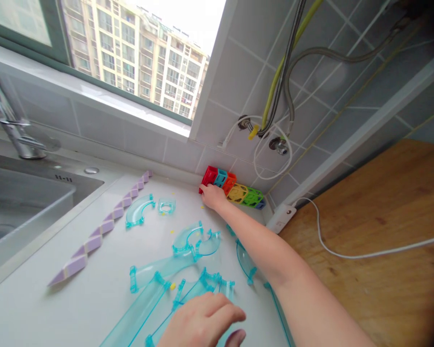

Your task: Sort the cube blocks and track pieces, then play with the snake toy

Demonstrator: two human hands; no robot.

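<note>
My right hand (pixel 213 196) reaches to the back of the counter, its fingers closed at the near left end of a red block (pixel 210 174). That block stands in a row against the wall with a light blue block (pixel 220 178), an orange block (pixel 230 182), a yellow block (pixel 237 193), a green block (pixel 253 197) and a dark blue one. My left hand (pixel 200 320) hovers at the bottom, thumb and fingers apart, holding nothing. Beneath and beyond it lie clear teal track pieces: a long straight chute (pixel 139 311), another chute (pixel 162 266) and curved pieces (pixel 139 212).
A zigzag purple block strip (pixel 106 226) lies near the sink (pixel 75 193). A square teal piece (pixel 166 207) and small yellow bits are scattered about. Hoses and a white cable (pixel 291 159) hang at the wall. A white power strip (pixel 282 218) sits by the wooden board (pixel 383 231).
</note>
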